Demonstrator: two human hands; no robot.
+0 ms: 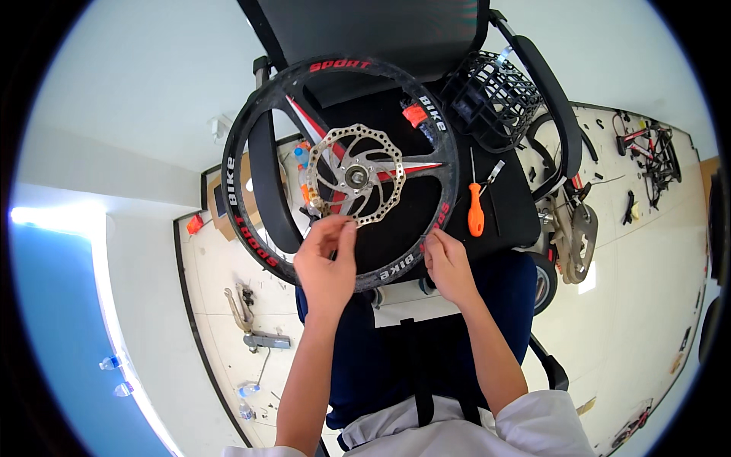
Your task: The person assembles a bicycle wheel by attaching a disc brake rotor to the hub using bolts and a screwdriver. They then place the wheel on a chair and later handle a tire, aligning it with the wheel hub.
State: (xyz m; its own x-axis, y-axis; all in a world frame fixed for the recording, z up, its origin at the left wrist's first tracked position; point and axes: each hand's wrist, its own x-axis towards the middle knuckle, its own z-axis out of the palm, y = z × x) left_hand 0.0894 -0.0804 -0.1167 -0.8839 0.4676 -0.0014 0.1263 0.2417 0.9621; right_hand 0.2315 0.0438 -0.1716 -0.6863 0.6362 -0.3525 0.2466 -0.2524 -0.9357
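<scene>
A black three-spoke bicycle wheel (238,207) with red and white trim rests flat on the black seat of an office chair. At its middle a perforated metal brake disc (398,183) surrounds the hub (356,177). My left hand (327,260) is closed, fingers curled and thumb drawn in, at the disc's lower-left edge. Whatever its fingertips grip, if anything, is hidden. My right hand (450,266) pinches the wheel's rim at the lower right. Beyond that hand, an orange-handled screwdriver (476,212) lies on the seat.
A black bicycle basket (499,99) stands at the seat's far right, inside the armrest (548,99). A cardboard box (228,202) is on the floor at left. Metal parts (255,327), plastic bottles (247,391) and a folded bike frame (655,156) lie on the tiles.
</scene>
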